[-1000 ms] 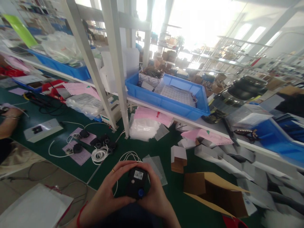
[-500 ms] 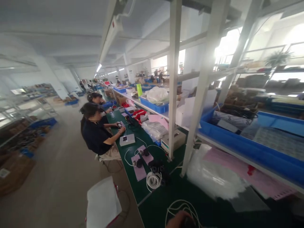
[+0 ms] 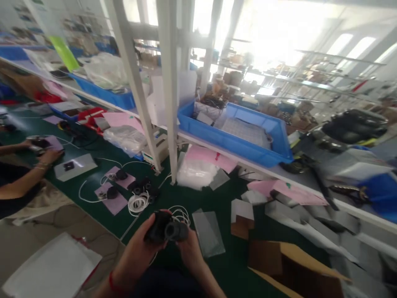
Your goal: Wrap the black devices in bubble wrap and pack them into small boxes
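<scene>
My left hand [image 3: 140, 244], with a red band at the wrist, is closed around a black device [image 3: 157, 227] low in the middle of the view. My right hand [image 3: 190, 247] grips a dark cylindrical part [image 3: 176, 231] with a round opening, right against the device. Whether the two are joined I cannot tell. Just behind them lies a looped white cable [image 3: 181, 213]. To the right of my right hand are clear plastic bags [image 3: 209, 232] flat on the green bench [image 3: 231, 265].
Left of my hands lie a coiled white cable [image 3: 138, 203], black parts [image 3: 144, 185] and pink sheets [image 3: 115, 205]. A co-worker's hands [image 3: 46, 155] work farther left. An open cardboard box [image 3: 269, 260] stands at right. A blue tray [image 3: 242, 138] sits on the shelf behind upright posts [image 3: 169, 95].
My view has swung right and down toward the bench. Both my hands now show with the black device, where before only part of one hand showed at the bottom edge.
</scene>
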A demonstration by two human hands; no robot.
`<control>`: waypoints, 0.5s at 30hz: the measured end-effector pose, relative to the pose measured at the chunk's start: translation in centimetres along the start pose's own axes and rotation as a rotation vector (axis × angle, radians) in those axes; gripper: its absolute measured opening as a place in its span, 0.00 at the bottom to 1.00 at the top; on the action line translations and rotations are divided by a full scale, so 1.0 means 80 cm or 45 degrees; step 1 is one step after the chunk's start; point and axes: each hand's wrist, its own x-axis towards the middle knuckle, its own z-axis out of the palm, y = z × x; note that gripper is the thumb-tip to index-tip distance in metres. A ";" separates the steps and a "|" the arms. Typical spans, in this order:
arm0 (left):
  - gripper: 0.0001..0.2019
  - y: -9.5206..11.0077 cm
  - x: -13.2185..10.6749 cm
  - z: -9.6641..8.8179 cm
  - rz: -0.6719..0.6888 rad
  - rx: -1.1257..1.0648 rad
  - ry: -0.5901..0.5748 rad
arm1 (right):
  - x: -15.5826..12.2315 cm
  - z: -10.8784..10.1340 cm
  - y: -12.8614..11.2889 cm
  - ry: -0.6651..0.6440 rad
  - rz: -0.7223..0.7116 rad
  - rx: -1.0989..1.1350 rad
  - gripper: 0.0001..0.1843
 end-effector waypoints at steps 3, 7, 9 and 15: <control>0.29 0.003 0.023 -0.014 0.332 0.374 0.263 | -0.023 0.008 -0.021 -0.255 0.064 -0.103 0.30; 0.27 -0.005 0.033 -0.028 0.253 0.739 0.038 | -0.011 -0.029 -0.056 -0.268 0.044 -0.278 0.21; 0.29 -0.010 0.027 -0.025 -0.006 0.541 -0.152 | 0.005 -0.038 -0.046 -0.051 0.069 -0.240 0.22; 0.28 -0.001 0.031 -0.014 0.228 0.251 0.174 | -0.007 -0.008 -0.030 -0.373 0.137 -0.155 0.22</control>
